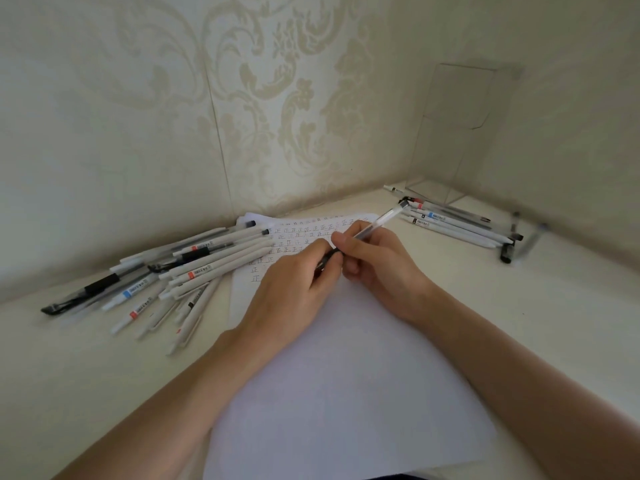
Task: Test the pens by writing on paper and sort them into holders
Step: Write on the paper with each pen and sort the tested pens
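A white sheet of paper (346, 393) lies in front of me, with rows of written marks across its far part. Over it my right hand (377, 268) grips a clear pen (379, 221) whose barrel slants up to the right. My left hand (294, 289) pinches the dark lower end of the same pen, where both hands meet. A big heap of white and black pens (180, 271) lies left of the paper. A smaller group of pens (450, 226) lies at the far right.
A clear acrylic holder (460, 133) stands in the back right corner against the patterned wall. The pale desk (554, 323) runs from wall to wall. More sheets stick out from under the paper's far edge.
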`<action>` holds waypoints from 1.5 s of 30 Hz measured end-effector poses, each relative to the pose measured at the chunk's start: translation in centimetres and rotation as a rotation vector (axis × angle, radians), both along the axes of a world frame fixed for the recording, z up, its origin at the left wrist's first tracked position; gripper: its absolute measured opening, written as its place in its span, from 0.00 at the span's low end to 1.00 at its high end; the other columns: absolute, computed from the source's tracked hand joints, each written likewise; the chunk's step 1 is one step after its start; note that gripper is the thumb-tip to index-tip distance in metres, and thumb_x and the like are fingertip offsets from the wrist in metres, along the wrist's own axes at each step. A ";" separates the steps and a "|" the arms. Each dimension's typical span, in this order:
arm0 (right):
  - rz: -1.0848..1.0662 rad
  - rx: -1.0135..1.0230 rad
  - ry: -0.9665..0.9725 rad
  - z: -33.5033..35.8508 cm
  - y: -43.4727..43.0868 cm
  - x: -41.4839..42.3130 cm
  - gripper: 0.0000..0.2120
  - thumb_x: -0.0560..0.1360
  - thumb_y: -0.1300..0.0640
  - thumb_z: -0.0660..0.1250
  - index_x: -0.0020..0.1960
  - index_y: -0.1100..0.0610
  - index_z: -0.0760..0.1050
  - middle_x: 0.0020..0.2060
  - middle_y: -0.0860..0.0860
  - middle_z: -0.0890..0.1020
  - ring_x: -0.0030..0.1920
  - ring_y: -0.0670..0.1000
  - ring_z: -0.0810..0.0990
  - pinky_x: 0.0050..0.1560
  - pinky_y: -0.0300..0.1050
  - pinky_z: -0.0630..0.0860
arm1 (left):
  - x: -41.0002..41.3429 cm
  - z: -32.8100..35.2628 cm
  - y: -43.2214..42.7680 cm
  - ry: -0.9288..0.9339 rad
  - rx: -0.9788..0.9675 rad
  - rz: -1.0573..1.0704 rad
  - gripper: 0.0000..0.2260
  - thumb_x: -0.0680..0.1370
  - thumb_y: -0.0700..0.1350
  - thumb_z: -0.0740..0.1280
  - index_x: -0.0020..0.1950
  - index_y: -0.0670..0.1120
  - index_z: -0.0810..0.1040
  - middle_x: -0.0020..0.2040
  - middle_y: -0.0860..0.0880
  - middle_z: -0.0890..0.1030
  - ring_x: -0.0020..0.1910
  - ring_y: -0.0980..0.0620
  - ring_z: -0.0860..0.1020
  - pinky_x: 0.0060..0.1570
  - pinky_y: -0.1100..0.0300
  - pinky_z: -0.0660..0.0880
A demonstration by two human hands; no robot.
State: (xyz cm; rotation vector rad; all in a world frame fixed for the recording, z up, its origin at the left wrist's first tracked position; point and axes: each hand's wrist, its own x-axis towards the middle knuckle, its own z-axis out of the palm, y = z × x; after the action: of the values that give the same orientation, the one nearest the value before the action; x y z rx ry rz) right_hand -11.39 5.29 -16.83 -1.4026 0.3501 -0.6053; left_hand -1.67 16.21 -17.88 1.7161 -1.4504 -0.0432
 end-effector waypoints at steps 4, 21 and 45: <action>-0.013 0.030 -0.052 0.0 -0.1 -0.1 0.13 0.76 0.64 0.64 0.34 0.59 0.67 0.24 0.52 0.67 0.28 0.48 0.64 0.30 0.39 0.62 | 0.2 0.3 -0.2 0.139 -0.004 -0.029 0.09 0.79 0.49 0.62 0.43 0.48 0.78 0.23 0.54 0.67 0.22 0.55 0.62 0.24 0.67 0.57; -0.553 -0.446 0.333 -0.3 -4.1 -2.2 0.13 0.71 0.62 0.67 0.31 0.56 0.66 0.21 0.50 0.73 0.22 0.44 0.67 0.28 0.38 0.65 | -1.0 0.0 0.2 -0.491 0.369 -0.033 0.22 0.75 0.66 0.48 0.68 0.64 0.62 0.46 0.56 0.63 0.52 0.55 0.67 0.43 0.59 0.65; -0.453 -0.677 0.483 -0.6 -3.7 -1.7 0.15 0.70 0.65 0.64 0.30 0.56 0.60 0.25 0.48 0.62 0.25 0.45 0.60 0.24 0.35 0.59 | -1.3 -0.2 0.2 -0.484 0.417 -0.008 0.21 0.77 0.65 0.49 0.68 0.63 0.61 0.48 0.55 0.63 0.53 0.54 0.66 0.43 0.60 0.63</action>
State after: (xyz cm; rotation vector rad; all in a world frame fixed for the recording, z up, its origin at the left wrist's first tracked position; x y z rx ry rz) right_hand -13.10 1.56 -17.41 -2.1522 0.9267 -0.7889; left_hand -2.98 16.37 -18.04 2.1608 -1.9009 0.0760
